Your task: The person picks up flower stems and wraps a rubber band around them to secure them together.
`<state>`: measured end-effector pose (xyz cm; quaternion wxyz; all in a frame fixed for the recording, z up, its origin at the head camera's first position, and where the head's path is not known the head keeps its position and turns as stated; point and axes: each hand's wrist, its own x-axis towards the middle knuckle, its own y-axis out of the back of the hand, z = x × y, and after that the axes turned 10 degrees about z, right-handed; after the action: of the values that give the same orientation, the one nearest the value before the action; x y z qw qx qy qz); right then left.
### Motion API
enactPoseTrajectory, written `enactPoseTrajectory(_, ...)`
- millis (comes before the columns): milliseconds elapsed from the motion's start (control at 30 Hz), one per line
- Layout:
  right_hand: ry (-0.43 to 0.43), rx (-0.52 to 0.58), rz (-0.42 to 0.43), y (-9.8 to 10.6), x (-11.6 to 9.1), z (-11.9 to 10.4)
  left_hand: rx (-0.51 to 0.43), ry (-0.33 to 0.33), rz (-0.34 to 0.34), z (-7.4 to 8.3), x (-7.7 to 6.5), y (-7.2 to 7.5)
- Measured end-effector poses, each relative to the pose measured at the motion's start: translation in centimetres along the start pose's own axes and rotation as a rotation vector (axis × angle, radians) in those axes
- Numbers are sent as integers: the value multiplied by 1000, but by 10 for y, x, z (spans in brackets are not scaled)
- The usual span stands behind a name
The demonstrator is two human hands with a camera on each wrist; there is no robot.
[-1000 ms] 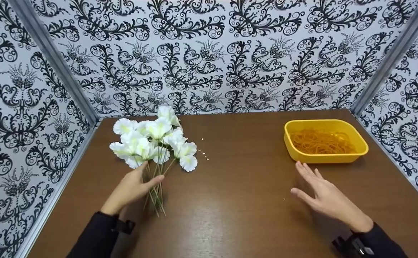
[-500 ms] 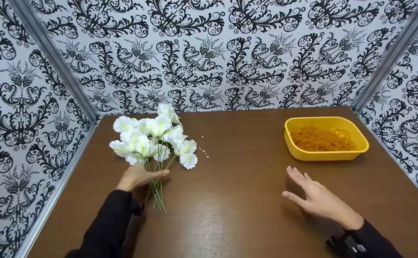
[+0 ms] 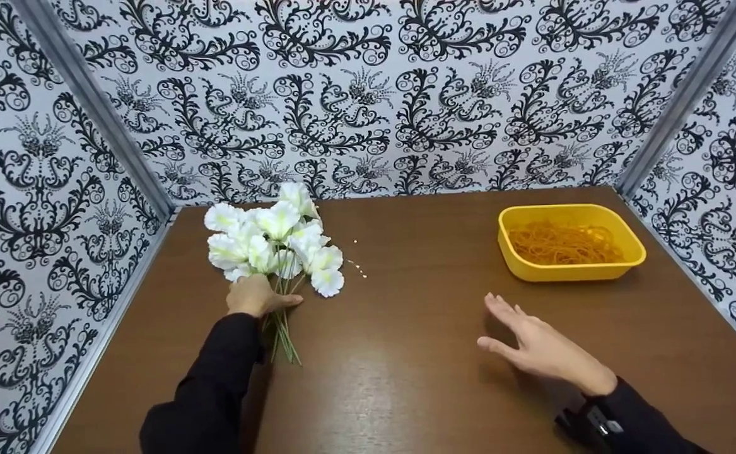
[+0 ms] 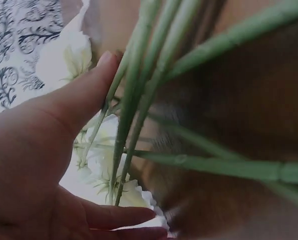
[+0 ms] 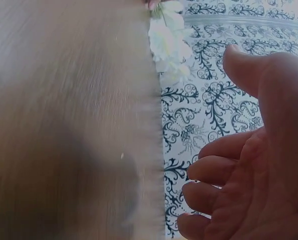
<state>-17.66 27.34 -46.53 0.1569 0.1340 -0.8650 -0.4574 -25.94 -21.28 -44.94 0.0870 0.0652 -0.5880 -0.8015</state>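
Note:
In the head view a bunch of white artificial flowers (image 3: pixel 279 224) lies at the left of the table, its thin green stems (image 3: pixel 287 340) pointing toward me. My left hand (image 3: pixel 257 295) is at the stems just below the blooms, thumb stretched across them. The left wrist view shows the stems (image 4: pixel 133 100) running between the thumb and the fairly straight fingers (image 4: pixel 118 216), with the hand not closed round them. My right hand (image 3: pixel 541 347) hovers over the table at the right, holding nothing, its fingers relaxed in the right wrist view.
A yellow tub (image 3: pixel 569 272) holding a heap of orange-brown rubber bands (image 3: pixel 557 244) stands at the back right. Small pale bits (image 3: pixel 358 268) lie right of the flowers. Patterned panels (image 3: pixel 368 113) enclose the back and sides of the brown table (image 3: pixel 405 328).
My left hand has moved forward and right along the stems, nudging the left blooms inward so that the bunch is narrower. My right hand has drifted left, away from the tub.

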Motion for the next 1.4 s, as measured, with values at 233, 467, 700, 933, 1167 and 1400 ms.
enactPoseTrajectory(233, -9, 27, -34, -3, 7, -6, 9, -1, 31, 3, 8, 2)
enactPoseTrajectory(467, -6, 36, -54, -7, 9, -6, -94, -55, 16, 3, 15, -2)
enactPoseTrajectory(700, 23, 46, -59, -11, 12, -9, -260, -168, -5, 1, 23, -13)
enactPoseTrajectory(933, 61, 36, -52, -15, 15, -13, -419, -110, -121, 3, 23, -22)
enactPoseTrajectory(1167, 59, 51, -95, -25, 19, -21, -734, 54, -219, 20, 18, -35)
enactPoseTrajectory(1400, 36, 97, -83, -40, 33, -31, -1044, 150, -240, 43, 13, -49)
